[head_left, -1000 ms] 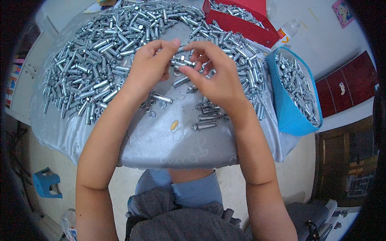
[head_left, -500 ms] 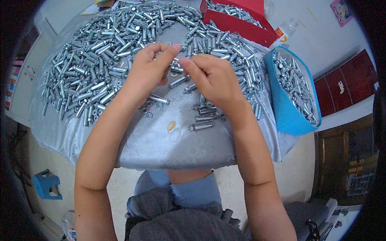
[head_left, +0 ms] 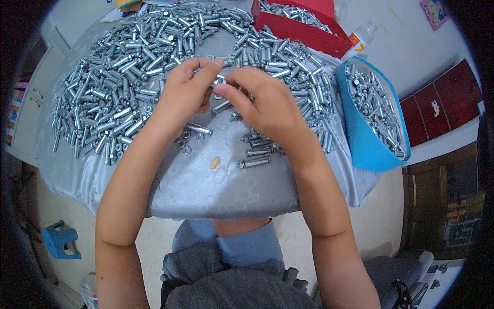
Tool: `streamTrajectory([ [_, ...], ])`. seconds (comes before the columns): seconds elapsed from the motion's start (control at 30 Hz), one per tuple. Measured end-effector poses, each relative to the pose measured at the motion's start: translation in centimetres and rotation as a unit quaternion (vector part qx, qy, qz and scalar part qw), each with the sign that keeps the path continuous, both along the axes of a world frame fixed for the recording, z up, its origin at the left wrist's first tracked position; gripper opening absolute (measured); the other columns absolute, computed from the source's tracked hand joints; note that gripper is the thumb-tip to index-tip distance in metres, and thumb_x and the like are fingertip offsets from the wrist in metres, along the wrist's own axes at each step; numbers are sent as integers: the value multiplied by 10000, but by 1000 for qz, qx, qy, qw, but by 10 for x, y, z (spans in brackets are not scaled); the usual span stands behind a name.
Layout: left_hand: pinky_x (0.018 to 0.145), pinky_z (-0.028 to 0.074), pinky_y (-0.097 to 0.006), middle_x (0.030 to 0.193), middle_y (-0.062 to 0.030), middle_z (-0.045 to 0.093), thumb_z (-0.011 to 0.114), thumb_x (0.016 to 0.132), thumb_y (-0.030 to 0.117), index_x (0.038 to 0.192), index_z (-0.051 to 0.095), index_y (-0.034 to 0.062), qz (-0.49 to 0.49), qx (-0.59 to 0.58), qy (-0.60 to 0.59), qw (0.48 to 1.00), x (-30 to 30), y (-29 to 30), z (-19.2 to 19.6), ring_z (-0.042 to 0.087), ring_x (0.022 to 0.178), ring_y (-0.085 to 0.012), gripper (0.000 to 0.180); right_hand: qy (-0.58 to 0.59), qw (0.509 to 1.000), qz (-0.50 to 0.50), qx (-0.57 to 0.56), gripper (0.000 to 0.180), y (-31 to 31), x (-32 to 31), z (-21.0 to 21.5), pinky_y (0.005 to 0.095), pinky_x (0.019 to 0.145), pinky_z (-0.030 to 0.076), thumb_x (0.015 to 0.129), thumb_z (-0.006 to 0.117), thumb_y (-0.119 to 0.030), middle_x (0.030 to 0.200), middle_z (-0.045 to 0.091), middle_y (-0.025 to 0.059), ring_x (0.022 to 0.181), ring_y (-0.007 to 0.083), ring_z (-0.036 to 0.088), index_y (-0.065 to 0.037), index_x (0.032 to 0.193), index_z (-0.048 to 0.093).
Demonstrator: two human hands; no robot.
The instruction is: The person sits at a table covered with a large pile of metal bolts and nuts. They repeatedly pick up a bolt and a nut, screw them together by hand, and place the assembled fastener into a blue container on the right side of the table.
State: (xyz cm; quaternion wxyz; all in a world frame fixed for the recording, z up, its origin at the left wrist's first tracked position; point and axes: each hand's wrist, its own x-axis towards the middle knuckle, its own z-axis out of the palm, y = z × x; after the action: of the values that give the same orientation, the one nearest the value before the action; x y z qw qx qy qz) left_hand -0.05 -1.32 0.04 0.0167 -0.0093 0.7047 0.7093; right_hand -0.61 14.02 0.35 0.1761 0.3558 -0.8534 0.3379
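Note:
Over the middle of the table, my left hand (head_left: 186,91) is closed in a pinch on a small silver anchor bolt (head_left: 219,80), partly covered by the fingers. My right hand (head_left: 265,100) closes thumb and forefinger around the bolt's right end. Just below the hands, another anchor bolt (head_left: 221,107) lies on the cloth. A single bolt (head_left: 199,129) and a few loose nuts (head_left: 187,150) rest beside my left wrist. Near my right wrist, several anchor bolts (head_left: 256,161) lie roughly side by side.
A large pile of anchor bolts (head_left: 128,69) spreads over the silver-grey tablecloth (head_left: 221,193). A red box (head_left: 303,38) and a blue bin (head_left: 368,141), both holding bolts, stand at the right. Behind the bin is a plastic bottle (head_left: 364,35). A small yellow piece (head_left: 214,162) lies in front.
My right thumb and forefinger have shifted left along the bolt, toward my left fingers. My left hand keeps its pinch, almost in place. The whole view has tilted slightly.

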Motion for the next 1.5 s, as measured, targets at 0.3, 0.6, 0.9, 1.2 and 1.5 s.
streamTrajectory([
  [0.3, 344, 254, -191, 518, 47, 388, 483, 856, 344, 765, 494, 94, -3, 5, 16, 1000, -2, 0, -2, 349, 391, -44, 266, -138, 987, 12, -87, 350, -4, 2, -3, 386, 562, 421, 826, 505, -323, 653, 552, 181, 634, 331, 541, -14, 676, 574],
  [0.6, 343, 297, -206, 463, 29, 398, 524, 839, 321, 862, 510, 40, -9, -18, 47, 999, -4, 1, -7, 372, 363, -50, 283, -80, 992, 28, -89, 314, -4, -2, -5, 374, 551, 415, 831, 506, -284, 642, 550, 159, 589, 318, 532, 4, 712, 551],
  [0.9, 338, 262, -188, 555, 42, 410, 483, 863, 297, 850, 496, 88, -18, 18, 39, 999, -5, 3, -5, 360, 393, -37, 210, -38, 996, 9, -79, 355, -8, 2, -4, 344, 520, 409, 836, 501, -312, 595, 532, 146, 556, 276, 531, 10, 692, 547],
  [1.2, 352, 269, -177, 504, 40, 407, 512, 852, 318, 880, 489, 43, -21, 43, 48, 998, 1, 4, 4, 374, 396, -35, 277, -64, 994, 24, -88, 318, -7, 3, -2, 364, 519, 417, 820, 519, -295, 617, 546, 164, 561, 314, 537, 0, 702, 542],
  [1.5, 378, 242, -161, 579, 65, 403, 457, 885, 261, 868, 495, 95, -19, 39, 156, 987, 7, 6, 1, 337, 452, -7, 171, -335, 907, 95, -237, 379, -13, 12, -4, 283, 419, 334, 883, 418, -323, 491, 398, 38, 424, 178, 412, -46, 625, 440],
])
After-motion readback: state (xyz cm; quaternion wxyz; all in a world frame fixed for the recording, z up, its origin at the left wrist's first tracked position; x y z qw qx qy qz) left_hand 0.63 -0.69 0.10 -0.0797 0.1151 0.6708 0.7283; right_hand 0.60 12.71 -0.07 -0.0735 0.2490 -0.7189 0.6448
